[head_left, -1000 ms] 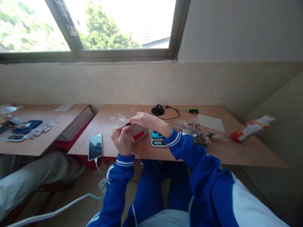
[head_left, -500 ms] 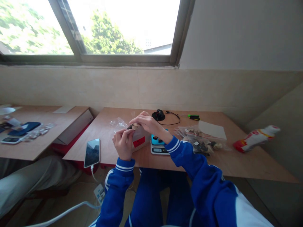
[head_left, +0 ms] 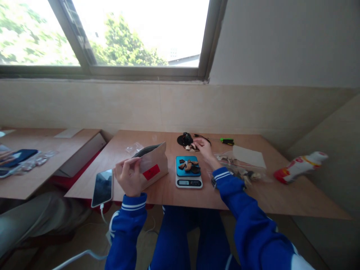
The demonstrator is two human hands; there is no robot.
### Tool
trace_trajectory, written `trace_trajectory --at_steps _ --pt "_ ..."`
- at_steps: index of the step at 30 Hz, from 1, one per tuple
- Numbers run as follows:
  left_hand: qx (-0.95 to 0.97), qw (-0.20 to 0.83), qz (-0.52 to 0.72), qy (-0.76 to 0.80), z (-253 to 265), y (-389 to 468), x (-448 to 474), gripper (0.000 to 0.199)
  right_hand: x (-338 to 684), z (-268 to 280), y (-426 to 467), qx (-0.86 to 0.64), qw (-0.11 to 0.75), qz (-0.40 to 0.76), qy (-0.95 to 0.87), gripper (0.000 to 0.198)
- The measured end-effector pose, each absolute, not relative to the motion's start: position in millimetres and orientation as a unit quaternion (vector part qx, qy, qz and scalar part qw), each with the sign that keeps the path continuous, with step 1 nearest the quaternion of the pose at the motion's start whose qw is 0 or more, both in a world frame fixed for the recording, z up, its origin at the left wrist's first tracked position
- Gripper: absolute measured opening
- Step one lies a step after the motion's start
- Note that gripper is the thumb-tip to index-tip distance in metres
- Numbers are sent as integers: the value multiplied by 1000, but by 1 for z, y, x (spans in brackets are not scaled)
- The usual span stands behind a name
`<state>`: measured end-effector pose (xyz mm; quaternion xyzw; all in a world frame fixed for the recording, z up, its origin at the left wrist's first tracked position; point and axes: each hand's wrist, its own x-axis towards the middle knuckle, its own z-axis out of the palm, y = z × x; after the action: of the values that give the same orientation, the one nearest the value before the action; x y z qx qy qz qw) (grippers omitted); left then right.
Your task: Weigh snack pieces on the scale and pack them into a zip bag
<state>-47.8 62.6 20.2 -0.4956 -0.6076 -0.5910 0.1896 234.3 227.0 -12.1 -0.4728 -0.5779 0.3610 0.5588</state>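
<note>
Along the wooden desk [head_left: 165, 195], work with sleeves lifted to avoid dragging anything across the top. To the right, note the clear plastic bags [head_left: 250, 176], flat on the surface near the right cuff [head_left: 225, 180]; best to steer the cuff clear of them. On the left side, see the paper bag [head_left: 159, 160], red label [head_left: 151, 172] on its front, dark mouth open at the top. Probably wise to steady its base and spread the mouth wide. Just right of the bag, apart from it, find the blue-topped scale [head_left: 182, 173]; better not to lean on the platform, for a fair reading. At the bag's left rim, notice the left hand [head_left: 128, 178], clamped on the paper: best kept firm without crushing. Beyond the scale, close to the black round-based device [head_left: 184, 140], notice the right hand [head_left: 204, 148], fingertips drawn near one another. On the platform, see the dried pieces [head_left: 188, 167], loosely spread; best grouped toward the middle. Right by the right fingertips, see pale pieces [head_left: 193, 147]; impossible to tell whether pinched or lying behind. If pinched, better held lightly, likely brittle.
</note>
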Motion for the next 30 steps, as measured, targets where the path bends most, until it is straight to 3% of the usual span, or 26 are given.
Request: trace_trajectory --at_steps 4,9,19,30 --pt "-493 212 -582 -611 17 62 -55 16 242 -66 238 -511 533 365 -566 17" --pt "-500 210 -564 -623 19 56 -54 15 239 -96 246 -532 508 361 -572 10" --pt "-512 209 -559 -617 18 55 -52 13 250 -95 236 -521 462 341 -632 8" --pt "-502 182 -564 -630 22 51 -52 16 265 -70 221 -531 521 325 -584 29"
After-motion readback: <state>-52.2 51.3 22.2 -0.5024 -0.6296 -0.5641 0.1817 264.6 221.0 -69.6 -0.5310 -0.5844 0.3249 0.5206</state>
